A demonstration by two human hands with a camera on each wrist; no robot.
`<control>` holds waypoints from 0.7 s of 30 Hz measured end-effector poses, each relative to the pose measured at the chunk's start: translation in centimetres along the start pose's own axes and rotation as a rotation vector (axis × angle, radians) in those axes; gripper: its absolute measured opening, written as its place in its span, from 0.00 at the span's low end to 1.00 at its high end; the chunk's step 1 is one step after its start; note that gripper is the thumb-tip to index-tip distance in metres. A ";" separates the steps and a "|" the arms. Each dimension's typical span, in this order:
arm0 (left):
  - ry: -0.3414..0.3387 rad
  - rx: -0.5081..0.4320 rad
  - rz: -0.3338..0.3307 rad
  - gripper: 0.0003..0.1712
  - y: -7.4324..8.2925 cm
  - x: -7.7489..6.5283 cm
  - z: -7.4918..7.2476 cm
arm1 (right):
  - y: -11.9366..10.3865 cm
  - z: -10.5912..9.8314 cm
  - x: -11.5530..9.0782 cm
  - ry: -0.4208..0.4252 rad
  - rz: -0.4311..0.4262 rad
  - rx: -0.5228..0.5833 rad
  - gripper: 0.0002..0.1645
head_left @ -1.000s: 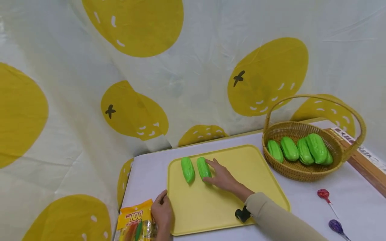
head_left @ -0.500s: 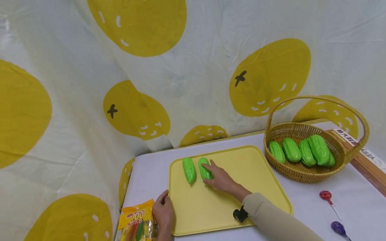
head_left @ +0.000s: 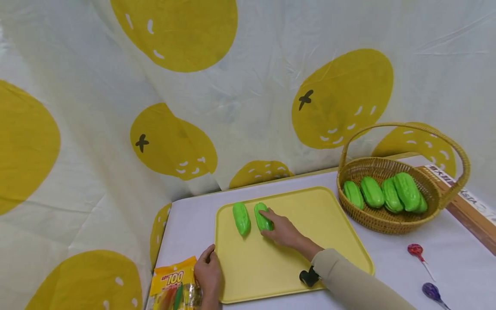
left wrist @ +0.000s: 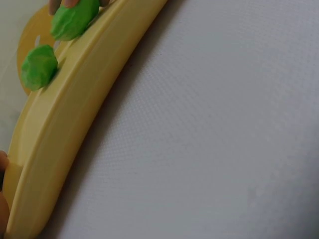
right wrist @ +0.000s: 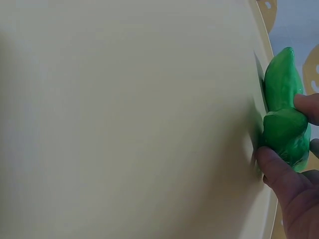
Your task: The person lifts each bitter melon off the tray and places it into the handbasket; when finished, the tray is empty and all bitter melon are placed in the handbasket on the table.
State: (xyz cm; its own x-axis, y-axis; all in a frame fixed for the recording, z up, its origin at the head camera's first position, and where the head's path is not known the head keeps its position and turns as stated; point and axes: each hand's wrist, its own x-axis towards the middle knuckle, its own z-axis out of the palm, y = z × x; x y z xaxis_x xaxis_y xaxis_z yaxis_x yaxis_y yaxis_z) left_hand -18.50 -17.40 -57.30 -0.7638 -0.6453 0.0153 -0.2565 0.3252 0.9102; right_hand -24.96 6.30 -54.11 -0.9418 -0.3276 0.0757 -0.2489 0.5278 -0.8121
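Observation:
My right hand (head_left: 284, 231) grips a long, ridged green toy vegetable (right wrist: 289, 132), with thumb and fingers on either side of it. That vegetable lies near the far edge of a yellow tray (head_left: 267, 271). Just left of it on the tray is a second green toy vegetable (head_left: 242, 218), pointed at its near end. My left hand (head_left: 209, 272) holds the tray's left rim, thumb against the edge; only bits of its fingers (left wrist: 4, 162) show in the left wrist view. The hand's underside is hidden.
A handled wicker basket (head_left: 387, 226) with several green toy vegetables stands at the back right. Red (head_left: 415, 249) and purple lollipops (head_left: 431, 291) lie in front of it. A yellow candy bag (head_left: 173, 286) lies beside my left hand. A brown box (head_left: 470, 213) lies far right.
My right hand's fingers have drawn in and closed on the right-hand green toy vegetable, which stays on the tray. The left hand keeps its place at the rim.

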 end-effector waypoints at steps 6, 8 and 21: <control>-0.007 0.005 -0.017 0.17 0.0 0.0 0.0 | -0.2 -0.1 -0.2 -0.004 0.016 0.002 0.41; -0.005 0.001 -0.016 0.17 0.0 0.0 0.0 | -0.2 -0.1 -0.3 -0.009 0.023 0.007 0.41; -0.009 -0.016 0.010 0.16 0.0 -0.1 -0.2 | 0.0 -0.9 -0.8 0.022 0.046 0.090 0.40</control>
State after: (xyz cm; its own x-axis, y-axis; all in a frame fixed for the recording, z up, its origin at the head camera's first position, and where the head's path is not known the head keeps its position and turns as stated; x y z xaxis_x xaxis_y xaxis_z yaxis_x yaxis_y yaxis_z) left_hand -18.34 -17.48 -57.23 -0.7716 -0.6357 0.0209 -0.2392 0.3205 0.9166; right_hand -24.40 7.30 -53.69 -0.9568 -0.2865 0.0494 -0.1851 0.4692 -0.8635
